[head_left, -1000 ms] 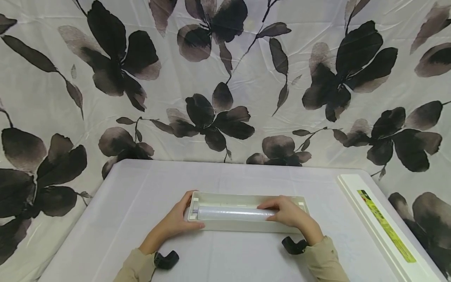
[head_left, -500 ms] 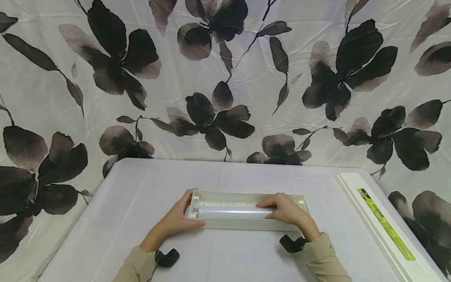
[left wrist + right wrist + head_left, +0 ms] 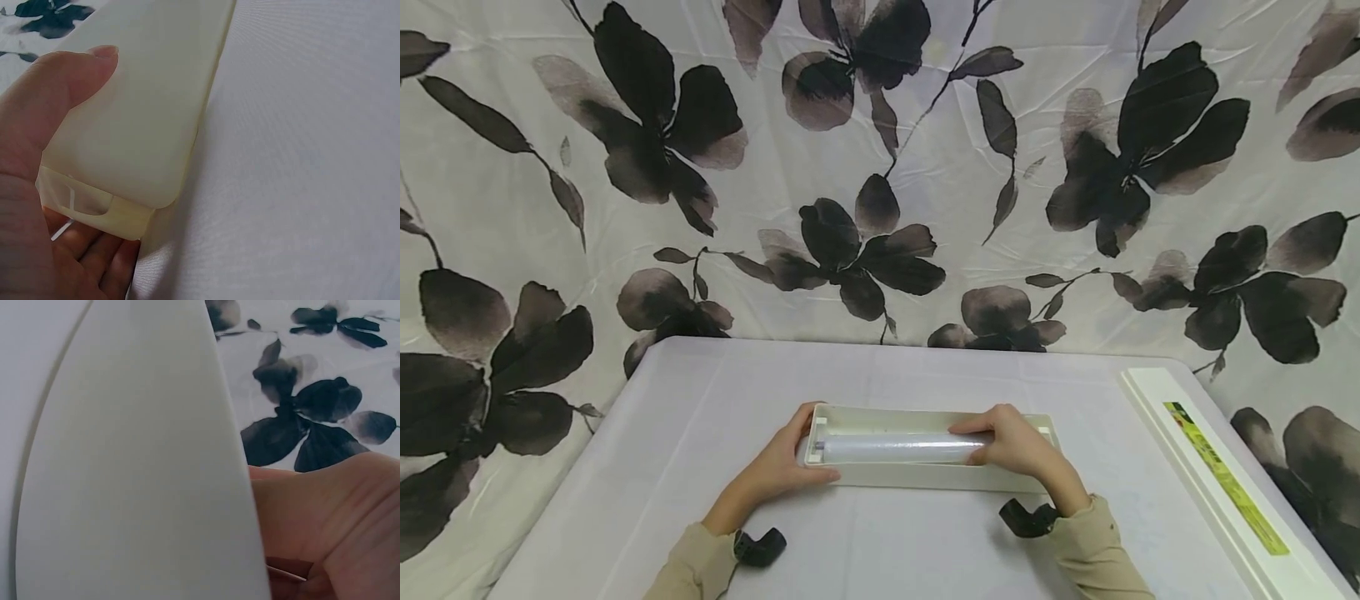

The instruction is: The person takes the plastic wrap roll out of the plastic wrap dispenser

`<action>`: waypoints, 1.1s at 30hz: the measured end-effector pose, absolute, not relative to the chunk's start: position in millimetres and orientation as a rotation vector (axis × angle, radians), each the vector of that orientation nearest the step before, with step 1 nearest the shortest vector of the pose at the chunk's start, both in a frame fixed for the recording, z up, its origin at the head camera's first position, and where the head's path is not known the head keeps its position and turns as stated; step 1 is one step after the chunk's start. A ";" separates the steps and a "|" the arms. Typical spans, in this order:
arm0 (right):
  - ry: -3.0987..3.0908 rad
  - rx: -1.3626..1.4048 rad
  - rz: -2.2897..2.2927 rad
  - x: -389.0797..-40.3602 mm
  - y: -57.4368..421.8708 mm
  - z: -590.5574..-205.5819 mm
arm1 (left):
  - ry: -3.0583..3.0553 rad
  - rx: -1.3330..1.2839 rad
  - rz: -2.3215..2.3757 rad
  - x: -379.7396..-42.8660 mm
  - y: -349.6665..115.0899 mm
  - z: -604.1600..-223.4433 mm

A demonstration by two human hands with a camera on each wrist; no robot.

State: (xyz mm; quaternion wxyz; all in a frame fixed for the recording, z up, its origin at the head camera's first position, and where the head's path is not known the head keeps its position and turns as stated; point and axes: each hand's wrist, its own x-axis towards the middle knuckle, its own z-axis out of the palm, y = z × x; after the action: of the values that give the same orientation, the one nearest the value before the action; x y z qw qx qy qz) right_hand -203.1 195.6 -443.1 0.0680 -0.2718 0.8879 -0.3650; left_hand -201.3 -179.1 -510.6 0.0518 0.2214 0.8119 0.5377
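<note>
A long off-white box (image 3: 917, 476), its top side uncovered, lies crosswise on the white-covered table. Inside it is a roll of cling film (image 3: 895, 448), wrapped on a core whose left end shows near the box's left end. My left hand (image 3: 788, 460) grips that end of the box, thumb on the front wall and fingers around the far side. In the left wrist view, the thumb (image 3: 94, 72) presses the box wall. My right hand (image 3: 1018, 448) holds the roll near its right end, thumb in front and fingers behind; the roll's right tip is hidden by the hand.
A long white lid (image 3: 1187, 500) with a yellow label (image 3: 1225, 479) lies at the table's right edge. Behind the table (image 3: 925, 375) hangs a floral cloth (image 3: 970, 192). Black wrist devices (image 3: 1028, 518) sit at both sleeves.
The roll has risen slightly within the box, more at its right end, with my right hand. My left hand keeps its hold on the box. The head view has shifted a little.
</note>
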 end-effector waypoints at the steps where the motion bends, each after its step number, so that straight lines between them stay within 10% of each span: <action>1: 2.673 -0.812 -1.104 -202.5 195.8 -442.0 | 2.470 0.672 1.636 -201.1 -178.5 -510.7; 33: 2.916 -0.683 -1.184 -172.1 207.4 -383.1 | 2.500 0.697 1.647 -196.5 -173.9 -515.2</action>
State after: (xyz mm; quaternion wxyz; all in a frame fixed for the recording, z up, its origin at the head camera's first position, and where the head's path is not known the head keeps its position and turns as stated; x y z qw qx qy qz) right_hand -172.1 207.4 -383.1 -0.0394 -0.2119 0.9048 -0.3674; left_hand -196.5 -173.9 -515.2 0.0338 0.2265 0.8129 0.5355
